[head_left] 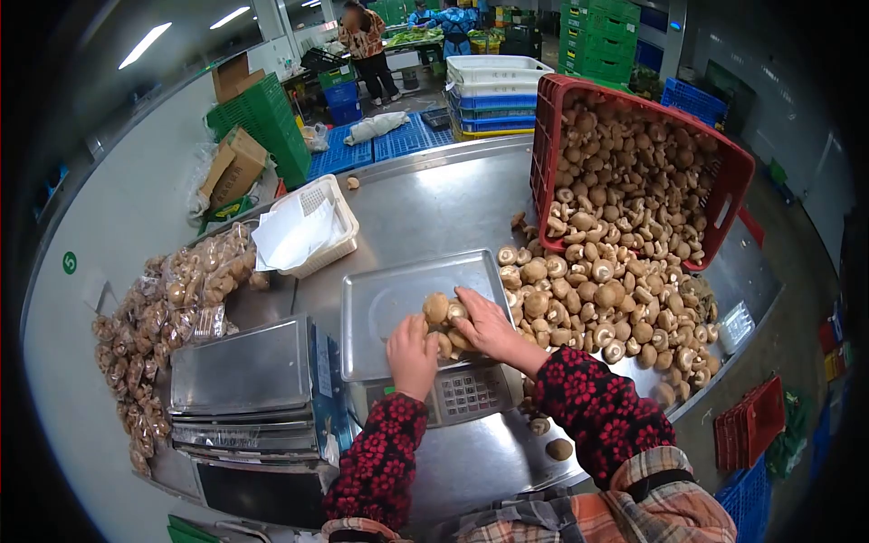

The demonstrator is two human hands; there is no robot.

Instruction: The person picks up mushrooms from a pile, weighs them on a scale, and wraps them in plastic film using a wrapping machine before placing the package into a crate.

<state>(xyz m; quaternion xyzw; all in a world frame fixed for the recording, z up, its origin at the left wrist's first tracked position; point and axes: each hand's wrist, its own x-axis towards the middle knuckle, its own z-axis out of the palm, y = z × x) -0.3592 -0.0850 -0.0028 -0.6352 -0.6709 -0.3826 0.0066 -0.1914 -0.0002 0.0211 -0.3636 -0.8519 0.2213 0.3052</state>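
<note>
Several brown mushrooms are gathered between my two hands over the metal pan of a weighing scale. My left hand curls against the group from the left. From the right, my right hand wraps over it, with a pale-stemmed mushroom at its fingertips. Below the pan the scale's keypad shows, partly behind my left wrist. A large heap of loose mushrooms lies just right of the scale, spilling from a red crate tipped on its side.
Bagged mushrooms line the table's left edge. A second weighing machine stands left of the scale. Behind is a white basket with papers. A clear plastic pack sits at the right edge. Crates and other people are in the background.
</note>
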